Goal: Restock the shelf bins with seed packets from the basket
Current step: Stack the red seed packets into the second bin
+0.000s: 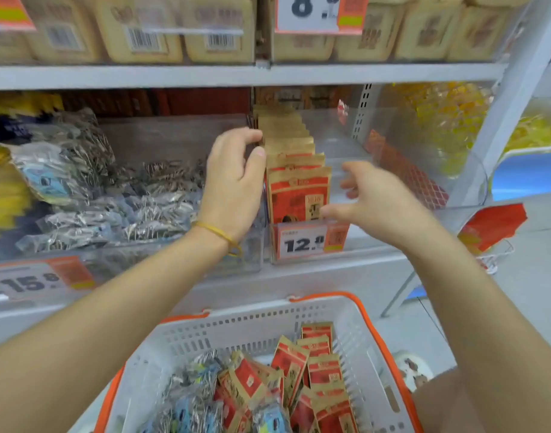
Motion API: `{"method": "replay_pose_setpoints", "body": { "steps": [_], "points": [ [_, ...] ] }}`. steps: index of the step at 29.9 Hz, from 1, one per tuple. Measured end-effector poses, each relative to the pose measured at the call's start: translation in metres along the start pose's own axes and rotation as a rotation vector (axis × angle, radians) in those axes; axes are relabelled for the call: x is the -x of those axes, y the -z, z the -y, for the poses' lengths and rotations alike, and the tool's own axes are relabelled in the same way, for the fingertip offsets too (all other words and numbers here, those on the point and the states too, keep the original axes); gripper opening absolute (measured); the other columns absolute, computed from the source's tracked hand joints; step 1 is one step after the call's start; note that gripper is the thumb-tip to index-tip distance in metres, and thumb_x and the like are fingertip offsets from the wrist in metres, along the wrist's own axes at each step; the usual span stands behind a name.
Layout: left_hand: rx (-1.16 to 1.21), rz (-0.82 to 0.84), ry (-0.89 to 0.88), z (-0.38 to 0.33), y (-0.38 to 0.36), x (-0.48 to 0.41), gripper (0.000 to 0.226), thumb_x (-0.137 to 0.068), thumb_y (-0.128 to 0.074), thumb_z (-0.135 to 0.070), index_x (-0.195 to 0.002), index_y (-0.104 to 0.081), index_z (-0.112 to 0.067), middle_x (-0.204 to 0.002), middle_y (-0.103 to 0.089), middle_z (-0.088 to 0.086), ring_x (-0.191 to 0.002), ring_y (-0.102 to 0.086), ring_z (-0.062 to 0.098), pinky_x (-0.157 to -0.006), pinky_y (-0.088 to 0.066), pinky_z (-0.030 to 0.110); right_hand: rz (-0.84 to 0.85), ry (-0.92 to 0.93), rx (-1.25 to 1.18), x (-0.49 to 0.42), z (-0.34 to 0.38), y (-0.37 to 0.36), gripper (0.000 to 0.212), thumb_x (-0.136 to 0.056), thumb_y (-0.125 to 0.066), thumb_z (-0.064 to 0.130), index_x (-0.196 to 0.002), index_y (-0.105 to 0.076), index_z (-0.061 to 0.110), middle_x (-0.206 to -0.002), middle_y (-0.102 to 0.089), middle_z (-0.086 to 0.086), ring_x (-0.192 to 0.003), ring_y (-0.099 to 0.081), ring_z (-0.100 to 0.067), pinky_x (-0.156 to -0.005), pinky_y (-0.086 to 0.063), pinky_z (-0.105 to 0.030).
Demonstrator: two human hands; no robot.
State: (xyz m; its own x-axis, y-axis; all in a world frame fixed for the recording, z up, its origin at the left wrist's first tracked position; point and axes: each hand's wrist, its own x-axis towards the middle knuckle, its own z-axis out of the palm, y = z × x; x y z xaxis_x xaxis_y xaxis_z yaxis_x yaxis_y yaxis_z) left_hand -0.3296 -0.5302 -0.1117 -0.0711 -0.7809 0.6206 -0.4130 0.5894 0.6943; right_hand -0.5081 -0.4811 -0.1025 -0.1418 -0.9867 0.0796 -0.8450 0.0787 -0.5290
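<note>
Red and brown paper seed packets (299, 195) stand upright in a row in the far clear plastic shelf bin (355, 151). The near white plastic basket with orange rim (330, 310) holds more red packets (324, 370) on the right and shiny silver-blue packets (193, 392) on the left, maybe in a loose pile.

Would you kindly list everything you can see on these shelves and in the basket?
Red-and-tan packets: one upright row, centre clear bin.
Silver striped packets: a heap, left of that row.
Tan packs: several, shelf above.
Price tags: several, white and orange, shelf edges.
Basket: one, grey, orange handles, below.
Basket packets: many, red-and-tan and silver-blue, mixed.
Left hand: yellow wristband, against the row's left side.
Right hand: empty, spread, right of the row.
</note>
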Motion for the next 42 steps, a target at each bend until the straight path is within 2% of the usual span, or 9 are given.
{"method": "replay_pose_setpoints", "body": {
  "steps": [3, 5, 9, 16, 19, 23, 29, 38, 42],
  "points": [
    [0.022, 0.050, -0.187, 0.003, 0.015, 0.066, 0.026, -0.087, -0.041, -0.008, -0.107, -0.058, -0.006, -0.108, -0.050, -0.003, -0.105, -0.048, 0.011, -0.090, -0.037, 0.020, -0.164, 0.154, -0.110, 0.059, 0.004, -0.005, 0.038, -0.083, -0.070, 0.024, -0.118, -0.056, 0.021, -0.101, -0.062, 0.005, -0.087, -0.061, -0.011, -0.080, -0.048, -0.030],
    [-0.002, 0.274, -0.175, 0.018, 0.017, 0.108, 0.024, -0.086, -0.041, -0.008, -0.102, -0.059, -0.011, -0.106, -0.052, -0.006, -0.101, -0.049, 0.008, -0.086, -0.038, 0.019, 0.055, 0.170, -0.028, 0.073, -0.006, -0.034, 0.024, -0.086, -0.065, 0.023, -0.109, -0.060, 0.023, -0.093, -0.063, 0.007, -0.084, -0.060, -0.011, -0.078, -0.048, -0.031],
    [-0.137, 0.738, 0.104, 0.065, -0.001, 0.154, 0.024, -0.089, -0.045, -0.007, -0.090, -0.064, -0.021, -0.098, -0.055, -0.010, -0.093, -0.053, 0.008, -0.080, -0.043, 0.024, 0.658, 0.077, 0.388, 0.040, -0.059, -0.131, 0.028, -0.091, -0.057, 0.021, -0.114, -0.062, 0.008, -0.112, -0.065, -0.007, -0.103, -0.059, -0.025, -0.085, -0.049, -0.035],
    [-0.316, 1.030, 0.360, 0.099, -0.019, 0.172, 0.022, -0.093, -0.044, -0.010, -0.096, -0.063, -0.021, -0.104, -0.052, -0.004, -0.087, -0.058, 0.016, -0.075, -0.047, 0.024, 0.871, -0.035, 0.527, 0.045, -0.170, -0.247, 0.021, -0.092, -0.053, 0.012, -0.112, -0.054, 0.012, -0.119, -0.061, -0.009, -0.103, -0.059, -0.026, -0.084, -0.047, -0.032],
    [-0.291, 1.067, 0.415, 0.103, -0.024, 0.177, 0.020, -0.094, -0.044, -0.013, -0.095, -0.061, -0.024, -0.104, -0.049, -0.006, -0.085, -0.061, 0.019, -0.076, -0.050, 0.030, 0.854, -0.077, 0.584, 0.062, -0.184, -0.270, 0.042, -0.091, -0.055, 0.015, -0.131, -0.042, 0.015, -0.132, -0.051, -0.009, -0.117, -0.052, -0.028, -0.092, -0.046, -0.042],
    [-0.284, 1.088, 0.435, 0.109, -0.026, 0.179, 0.020, -0.093, -0.047, -0.012, -0.096, -0.062, -0.024, -0.102, -0.046, -0.005, -0.088, -0.059, 0.017, -0.081, -0.049, 0.029, 0.752, -0.052, 0.714, 0.065, -0.188, -0.277, 0.047, -0.088, -0.061, 0.015, -0.132, -0.041, 0.014, -0.139, -0.044, -0.009, -0.130, -0.039, -0.031, -0.097, -0.043, -0.044],
    [-0.262, 1.083, 0.469, 0.110, -0.027, 0.179, 0.019, -0.093, -0.047, -0.011, -0.096, -0.061, -0.024, -0.103, -0.047, -0.004, -0.089, -0.057, 0.015, -0.081, -0.049, 0.028, 0.866, -0.103, 0.633, 0.067, -0.197, -0.283, 0.030, -0.080, -0.071, 0.022, -0.106, -0.057, 0.021, -0.106, -0.060, 0.000, -0.098, -0.059, -0.021, -0.077, -0.051, -0.033],
    [-0.256, 1.047, 0.494, 0.114, -0.026, 0.179, 0.021, -0.093, -0.047, -0.010, -0.097, -0.063, -0.022, -0.101, -0.047, -0.006, -0.090, -0.055, 0.014, -0.075, -0.043, 0.019, 0.874, 0.055, 0.704, 0.073, -0.191, -0.269, 0.013, -0.088, -0.062, 0.019, -0.083, -0.051, 0.020, -0.085, -0.059, 0.006, -0.076, -0.055, -0.015, -0.060, -0.043, -0.025],
    [-0.245, 1.046, 0.503, 0.111, -0.027, 0.175, 0.020, -0.093, -0.047, -0.011, -0.096, -0.063, -0.023, -0.101, -0.051, -0.005, -0.089, -0.058, 0.019, -0.075, -0.047, 0.025, 0.776, 0.166, 0.722, 0.045, -0.161, -0.234, 0.012, -0.087, -0.060, 0.019, -0.078, -0.052, 0.018, -0.082, -0.060, 0.002, -0.077, -0.058, -0.017, -0.063, -0.049, -0.027]
  ]
}}
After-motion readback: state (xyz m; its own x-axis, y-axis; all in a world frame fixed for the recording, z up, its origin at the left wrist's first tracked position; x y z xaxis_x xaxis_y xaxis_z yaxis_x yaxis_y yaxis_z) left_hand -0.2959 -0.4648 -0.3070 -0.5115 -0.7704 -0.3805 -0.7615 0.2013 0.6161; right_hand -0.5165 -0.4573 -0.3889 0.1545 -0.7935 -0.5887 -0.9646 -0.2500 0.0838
